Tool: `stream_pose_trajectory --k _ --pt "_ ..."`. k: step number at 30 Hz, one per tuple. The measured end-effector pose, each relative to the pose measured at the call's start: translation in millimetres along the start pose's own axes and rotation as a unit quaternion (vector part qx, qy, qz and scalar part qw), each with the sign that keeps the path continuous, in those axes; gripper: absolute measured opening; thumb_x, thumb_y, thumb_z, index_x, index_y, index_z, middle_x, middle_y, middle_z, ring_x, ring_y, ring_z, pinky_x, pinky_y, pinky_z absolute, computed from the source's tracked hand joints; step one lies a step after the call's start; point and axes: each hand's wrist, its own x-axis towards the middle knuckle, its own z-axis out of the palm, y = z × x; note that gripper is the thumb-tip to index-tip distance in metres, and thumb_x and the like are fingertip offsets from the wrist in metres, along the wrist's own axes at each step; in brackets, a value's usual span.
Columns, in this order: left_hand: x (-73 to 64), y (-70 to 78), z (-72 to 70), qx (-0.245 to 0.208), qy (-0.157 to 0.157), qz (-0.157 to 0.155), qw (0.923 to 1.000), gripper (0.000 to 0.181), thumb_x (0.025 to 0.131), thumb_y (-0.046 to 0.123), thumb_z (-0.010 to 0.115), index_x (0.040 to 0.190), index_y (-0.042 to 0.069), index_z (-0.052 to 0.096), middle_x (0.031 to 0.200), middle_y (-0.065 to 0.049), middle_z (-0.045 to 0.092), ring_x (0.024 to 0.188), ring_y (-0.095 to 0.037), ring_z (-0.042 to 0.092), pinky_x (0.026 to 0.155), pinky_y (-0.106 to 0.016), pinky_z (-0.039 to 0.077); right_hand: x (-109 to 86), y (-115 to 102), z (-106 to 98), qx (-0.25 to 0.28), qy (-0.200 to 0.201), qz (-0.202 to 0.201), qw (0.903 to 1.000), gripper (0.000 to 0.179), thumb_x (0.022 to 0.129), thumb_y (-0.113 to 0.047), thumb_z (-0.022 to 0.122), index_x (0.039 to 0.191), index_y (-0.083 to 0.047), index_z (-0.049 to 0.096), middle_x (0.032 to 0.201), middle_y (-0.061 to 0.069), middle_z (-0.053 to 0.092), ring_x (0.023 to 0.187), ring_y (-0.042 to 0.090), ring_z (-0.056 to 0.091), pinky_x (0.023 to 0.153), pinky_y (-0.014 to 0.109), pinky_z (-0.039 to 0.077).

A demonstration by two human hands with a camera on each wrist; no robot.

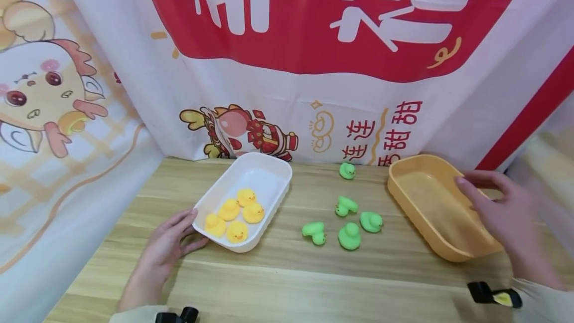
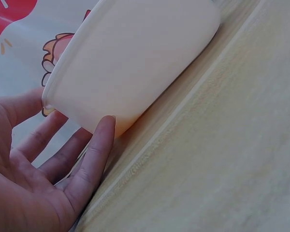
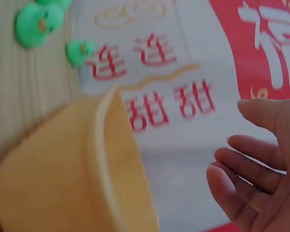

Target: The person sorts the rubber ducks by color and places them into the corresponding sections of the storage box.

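At the near left end of the white tray [image 1: 271, 163], my left hand [image 1: 168, 243] grips its corner, fingers at the rim and wall. In the left wrist view, fingertips lie against the pale outer wall [image 2: 135, 58]. Several yellow toy ducks [image 1: 237, 232] sit grouped inside the tray's near half. My right hand [image 1: 502, 208] is beside the right rim of an orange-yellow tray [image 1: 419, 178], which holds nothing. In the right wrist view its fingers are spread, apart from that tray. Several green toy ducks [image 1: 350, 237] lie between both trays, some tipped over.
The trays and ducks are on a wood-grain table [image 1: 287, 283]. A white and red printed cloth [image 1: 287, 83] hangs right behind its back edge. Another cartoon-printed cloth [image 1: 54, 93] hangs on the left. One green duck [image 1: 347, 170] stands close to the back cloth.
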Motion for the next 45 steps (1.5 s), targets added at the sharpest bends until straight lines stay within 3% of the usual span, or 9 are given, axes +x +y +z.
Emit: stream_pose_trajectory --k 6,10,14,17,20,31,37,41,45 --pt "0.5 -2.3 2.1 -0.003 0.003 0.002 1.0000 0.065 0.103 0.048 0.071 0.157 0.017 0.052 0.119 0.018 0.071 0.113 -0.007 0.068 0.102 -0.037 0.064 -1.2 49 -24 -0.134 0.053 0.089 0.9856 0.068 0.107 -0.040 0.062 0.154 0.007 0.048 0.151 0.035 0.049 0.127 0.041 0.053 0.092 0.049 0.050" --pt "-0.2 -2.4 0.7 -0.001 0.006 0.000 1.0000 0.064 0.103 0.048 0.071 0.156 0.018 0.053 0.119 0.018 0.070 0.113 -0.007 0.067 0.102 -0.037 0.064 1.8 76 -29 -0.156 0.018 0.130 0.9790 0.080 0.108 -0.041 0.059 0.157 0.016 0.033 0.155 0.046 0.035 0.136 0.063 0.039 0.104 0.076 0.043" --pt "-0.7 -1.7 0.5 -0.005 0.006 0.001 1.0000 0.056 0.104 0.047 0.071 0.151 0.021 0.058 0.118 0.018 0.071 0.112 -0.007 0.068 0.101 -0.037 0.064 6.7 94 -26 -0.163 -0.032 0.158 0.9733 0.085 0.109 -0.050 0.053 0.157 0.017 0.031 0.151 0.049 0.038 0.130 0.063 0.045 0.097 0.073 0.052" --pt "-1.0 -3.1 2.4 -0.006 0.005 0.000 1.0000 0.059 0.103 0.047 0.072 0.153 0.020 0.058 0.118 0.017 0.071 0.112 -0.008 0.068 0.102 -0.038 0.064 7.1 102 -22 -0.159 -0.042 0.148 0.9753 0.076 0.111 -0.045 0.048 0.154 0.016 0.035 0.147 0.048 0.042 0.123 0.062 0.051 0.075 0.046 0.063" --pt "-1.3 -3.7 3.6 -0.003 0.007 -0.002 1.0000 0.065 0.102 0.049 0.072 0.156 0.017 0.054 0.118 0.018 0.071 0.113 -0.007 0.068 0.102 -0.038 0.064 5.9 104 -19 -0.157 -0.023 0.118 0.9802 0.062 0.113 -0.036 0.042 0.149 0.015 0.044 0.142 0.045 0.048 0.118 0.059 0.055 0.061 0.021 0.046" --pt "-3.0 2.0 6.2 0.072 0.027 0.017 0.9969 0.075 0.108 0.057 0.058 0.164 0.009 0.042 0.152 -0.004 0.060 0.117 -0.006 0.066 0.098 -0.035 0.066 3.2 96 -14 -0.149 0.005 0.120 0.9815 0.052 0.115 -0.027 0.037 0.147 0.011 0.052 0.135 0.038 0.056 0.105 0.042 0.052 0.062 0.020 0.034" --pt "-19.3 21.9 21.2 0.194 0.131 0.077 0.9692 0.078 0.109 0.064 0.047 0.162 0.008 0.045 0.162 -0.019 0.049 0.137 -0.029 0.054 0.086 -0.017 0.059 0.7 102 -14 -0.153 0.020 0.096 0.9834 0.049 0.114 -0.026 0.040 0.142 0.010 0.058 0.131 0.037 0.061 0.100 0.038 0.054 0.064 0.020 0.034" --pt "-38.1 42.9 43.7 0.206 0.235 0.145 0.9388 0.059 0.106 0.058 0.058 0.147 0.016 0.064 0.147 -0.008 0.062 0.119 -0.021 0.061 0.075 -0.015 0.054 0.7 102 -13 -0.159 0.026 0.092 0.9827 0.048 0.114 -0.027 0.041 0.141 0.008 0.059 0.132 0.037 0.062 0.103 0.040 0.056 0.068 0.023 0.034" --pt "-59.1 60.2 79.5 0.193 0.255 0.237 0.9175 0.036 0.105 0.042 0.070 0.130 0.017 0.075 0.133 -0.002 0.073 0.102 -0.009 0.066 0.077 -0.009 0.054 1.1 101 -13 -0.158 0.030 0.090 0.9828 0.047 0.113 -0.027 0.042 0.141 0.006 0.061 0.132 0.035 0.064 0.099 0.034 0.056 0.068 0.023 0.034"
